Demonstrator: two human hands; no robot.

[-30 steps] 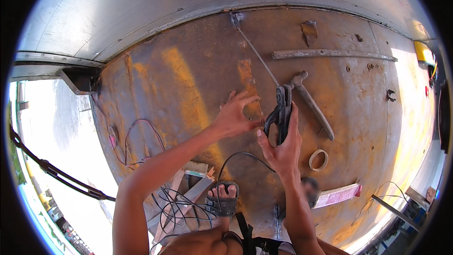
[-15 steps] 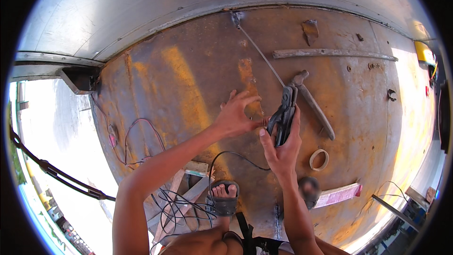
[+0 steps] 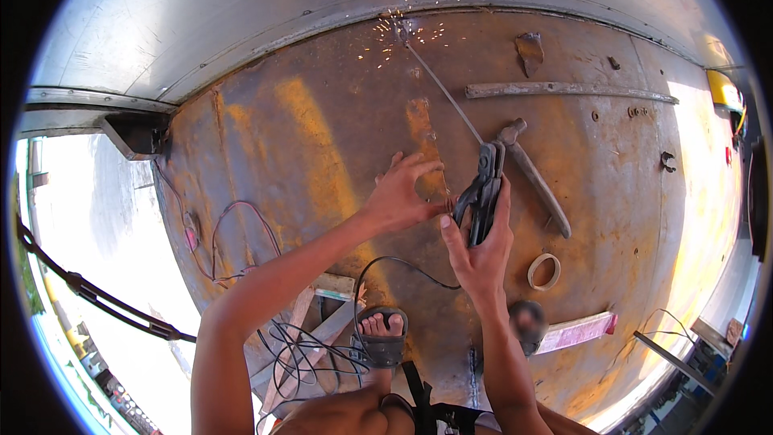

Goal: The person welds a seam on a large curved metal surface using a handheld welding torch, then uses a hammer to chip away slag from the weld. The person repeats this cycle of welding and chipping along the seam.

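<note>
My right hand (image 3: 483, 254) is closed round a black electrode holder (image 3: 485, 193). A long thin welding rod (image 3: 447, 95) runs from its jaws up to the seam where the rusty floor meets the metal wall. Sparks (image 3: 394, 32) scatter round the rod's far tip. My left hand (image 3: 400, 193) hovers over the floor left of the holder, its fingers spread and curved, holding nothing. Its thumb tip comes close to the holder's lever; I cannot tell whether they touch. A hammer (image 3: 531, 173) lies just right of the holder.
A metal bar (image 3: 572, 92) and a rusty scrap (image 3: 530, 54) lie beyond the hammer. A ring (image 3: 544, 272) rests near my right foot. Tangled black cable (image 3: 302, 358) and wood pieces (image 3: 334, 324) lie by my left foot. The metal wall (image 3: 266, 8) bounds the far side.
Sparks have appeared at the rod's far tip. The electrode holder and my right hand have shifted very slightly left and toward the wall. My left hand has hardly moved.
</note>
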